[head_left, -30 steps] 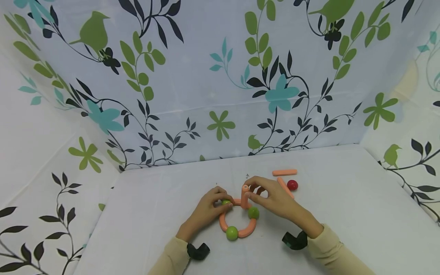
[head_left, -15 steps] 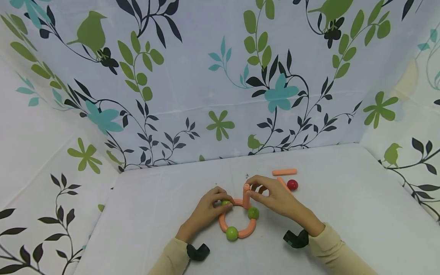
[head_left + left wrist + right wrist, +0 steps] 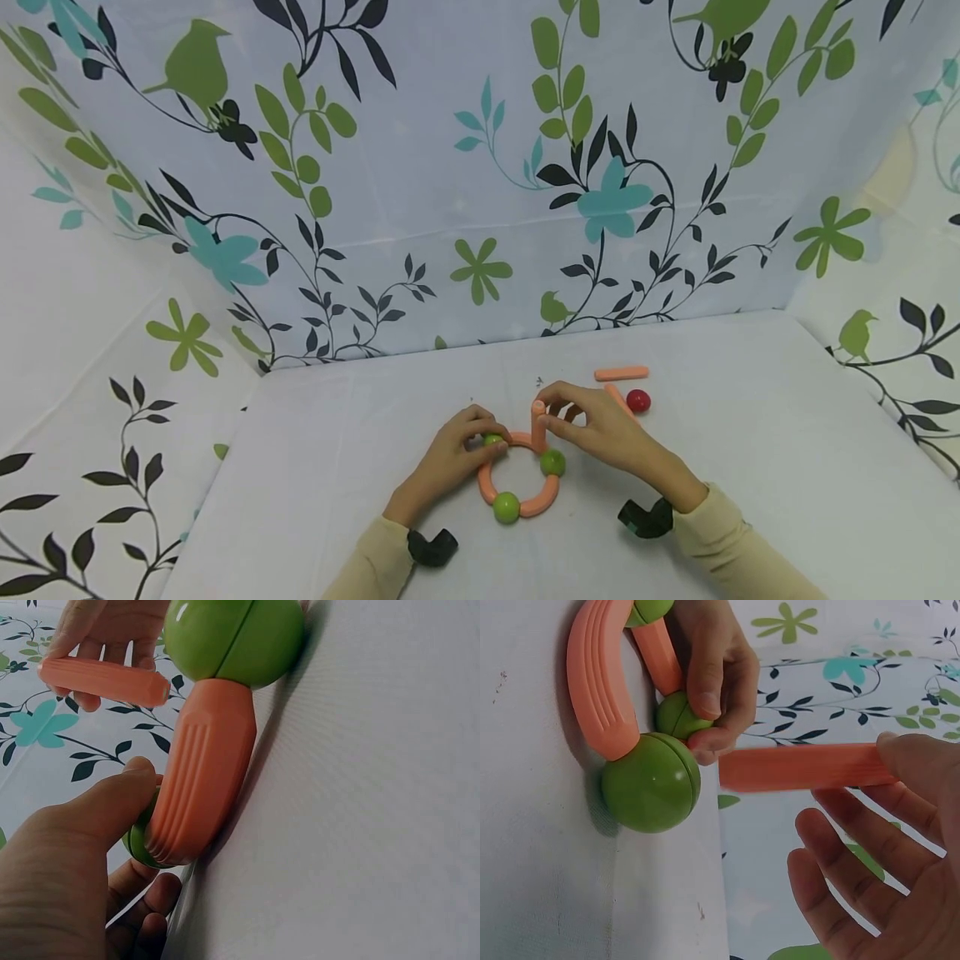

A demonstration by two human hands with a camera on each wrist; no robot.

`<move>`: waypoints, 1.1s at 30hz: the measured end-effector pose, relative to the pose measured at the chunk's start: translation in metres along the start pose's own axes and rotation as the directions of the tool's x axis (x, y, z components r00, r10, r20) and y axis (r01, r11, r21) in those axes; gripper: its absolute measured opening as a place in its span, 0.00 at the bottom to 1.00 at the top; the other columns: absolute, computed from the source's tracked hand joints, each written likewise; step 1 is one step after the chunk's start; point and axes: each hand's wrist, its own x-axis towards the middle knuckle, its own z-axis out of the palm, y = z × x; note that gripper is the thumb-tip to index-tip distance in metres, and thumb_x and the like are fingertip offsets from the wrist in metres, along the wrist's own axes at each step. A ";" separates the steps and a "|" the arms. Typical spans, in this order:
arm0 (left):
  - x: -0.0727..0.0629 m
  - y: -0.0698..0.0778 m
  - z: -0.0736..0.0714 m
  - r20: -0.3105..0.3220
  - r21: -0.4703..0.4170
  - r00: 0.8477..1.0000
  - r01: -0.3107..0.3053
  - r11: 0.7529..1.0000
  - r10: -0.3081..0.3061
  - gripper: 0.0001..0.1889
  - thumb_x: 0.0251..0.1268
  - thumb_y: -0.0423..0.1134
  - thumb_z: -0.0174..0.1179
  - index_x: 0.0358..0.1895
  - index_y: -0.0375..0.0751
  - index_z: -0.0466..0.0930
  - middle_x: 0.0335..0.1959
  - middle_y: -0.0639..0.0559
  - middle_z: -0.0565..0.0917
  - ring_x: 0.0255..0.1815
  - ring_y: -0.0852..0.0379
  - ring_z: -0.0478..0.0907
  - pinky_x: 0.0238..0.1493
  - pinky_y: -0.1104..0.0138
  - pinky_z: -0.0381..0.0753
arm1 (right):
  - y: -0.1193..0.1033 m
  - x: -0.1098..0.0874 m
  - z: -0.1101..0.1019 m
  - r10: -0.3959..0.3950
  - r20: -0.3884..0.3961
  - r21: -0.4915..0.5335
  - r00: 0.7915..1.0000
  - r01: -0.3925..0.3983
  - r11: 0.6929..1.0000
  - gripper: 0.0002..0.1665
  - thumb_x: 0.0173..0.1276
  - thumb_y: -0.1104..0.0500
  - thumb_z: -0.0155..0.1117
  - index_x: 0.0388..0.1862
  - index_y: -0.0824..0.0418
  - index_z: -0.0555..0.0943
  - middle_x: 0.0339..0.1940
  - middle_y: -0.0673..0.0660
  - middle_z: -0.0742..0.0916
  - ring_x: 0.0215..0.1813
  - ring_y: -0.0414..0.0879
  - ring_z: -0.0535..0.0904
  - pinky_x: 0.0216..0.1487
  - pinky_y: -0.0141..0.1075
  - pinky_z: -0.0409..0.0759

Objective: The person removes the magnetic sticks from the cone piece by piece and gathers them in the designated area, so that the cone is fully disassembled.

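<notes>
On the white table lies a ring of curved orange rods and green balls. My left hand pinches the ball at the ring's upper left between thumb and fingers, partly hiding it. My right hand holds a straight orange rod near its top, upright over the ring's upper right. Thumb and index finger pinch its end in the right wrist view. Its lower end is near the right-hand green ball; whether it touches the ring, I cannot tell.
Beyond my right hand lie another straight orange rod, a slanted orange rod partly behind the hand, and a red ball. A patterned cloth with leaves and birds rises behind the table.
The right hand has shifted very slightly to the right with the straight rod, which stands a little more upright. The left hand and the ring stay in place.
</notes>
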 end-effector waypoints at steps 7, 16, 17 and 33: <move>0.004 0.001 -0.001 -0.002 -0.001 1.000 -0.021 1.000 0.021 0.05 0.71 0.52 0.67 0.46 0.69 0.87 0.48 0.66 0.79 0.50 0.62 0.74 0.52 0.65 0.75 | 0.003 0.002 -0.009 0.032 -0.051 -0.015 0.998 -0.033 0.999 0.14 0.74 0.56 0.69 0.57 0.48 0.82 0.45 0.42 0.89 0.48 0.38 0.83 0.52 0.35 0.85; 0.000 0.000 -0.001 0.004 0.007 1.000 0.001 1.000 -0.001 0.05 0.71 0.52 0.67 0.47 0.69 0.87 0.48 0.66 0.79 0.50 0.62 0.74 0.52 0.65 0.75 | 0.014 0.000 -0.029 0.129 -0.148 0.032 0.980 -0.126 0.992 0.16 0.77 0.55 0.66 0.61 0.53 0.79 0.53 0.51 0.88 0.54 0.48 0.85 0.51 0.33 0.84; 0.000 0.001 -0.001 0.003 0.005 1.000 0.000 1.000 0.000 0.06 0.71 0.52 0.67 0.47 0.69 0.87 0.48 0.66 0.79 0.50 0.62 0.74 0.52 0.65 0.75 | 0.015 0.000 -0.033 0.148 -0.155 0.051 0.977 -0.141 0.989 0.17 0.78 0.54 0.65 0.61 0.54 0.79 0.54 0.52 0.88 0.54 0.48 0.85 0.51 0.33 0.83; 0.002 0.003 -0.002 0.001 0.003 1.000 -0.010 1.000 0.010 0.05 0.71 0.49 0.68 0.45 0.69 0.87 0.47 0.65 0.79 0.50 0.62 0.74 0.53 0.64 0.76 | 0.040 -0.008 -0.081 0.340 -0.201 0.048 0.919 -0.337 0.940 0.29 0.82 0.41 0.54 0.73 0.55 0.75 0.59 0.61 0.85 0.59 0.56 0.77 0.61 0.56 0.76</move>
